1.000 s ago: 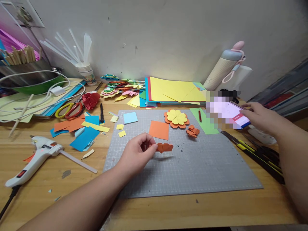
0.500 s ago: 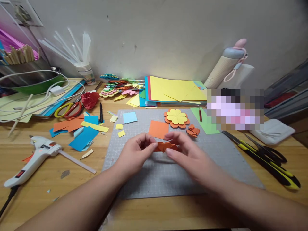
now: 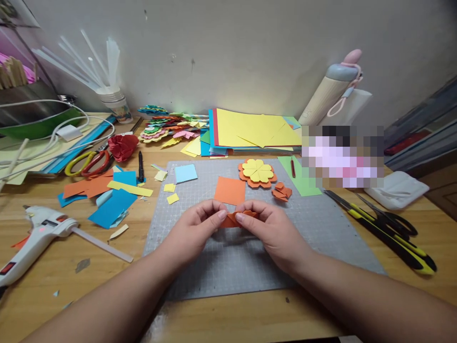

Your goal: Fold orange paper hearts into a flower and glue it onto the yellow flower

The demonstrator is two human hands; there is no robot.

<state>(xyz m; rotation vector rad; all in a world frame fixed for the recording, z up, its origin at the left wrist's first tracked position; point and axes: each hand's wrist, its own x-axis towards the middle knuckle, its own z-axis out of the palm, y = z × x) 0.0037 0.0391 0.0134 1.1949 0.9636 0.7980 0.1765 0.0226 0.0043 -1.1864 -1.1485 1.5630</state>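
Note:
Between both hands is a small folded piece of orange paper (image 3: 233,220), held just above the grey cutting mat (image 3: 214,271). My left hand (image 3: 200,226) pinches its left end, and my right hand (image 3: 273,228) pinches it near the middle and right, thumbs close together. Fingers cover much of its outline. Just beyond lies a flat orange paper square (image 3: 229,190). Behind and to the right sit a layered yellow and orange paper flower (image 3: 257,172) and a small folded orange paper piece (image 3: 282,192).
At left lie a glue gun (image 3: 46,228), blue paper scraps (image 3: 112,208) and red-and-yellow-handled scissors (image 3: 87,163). A utility knife (image 3: 385,233) and black scissors (image 3: 396,223) rest at right. Behind are stacked coloured paper (image 3: 250,127), paper flowers (image 3: 167,126) and a bottle (image 3: 328,90).
My right hand has closed in from a looser hold, its thumb and fingers now pinching the folded orange paper nearer the left thumb. The camera view has shifted slightly.

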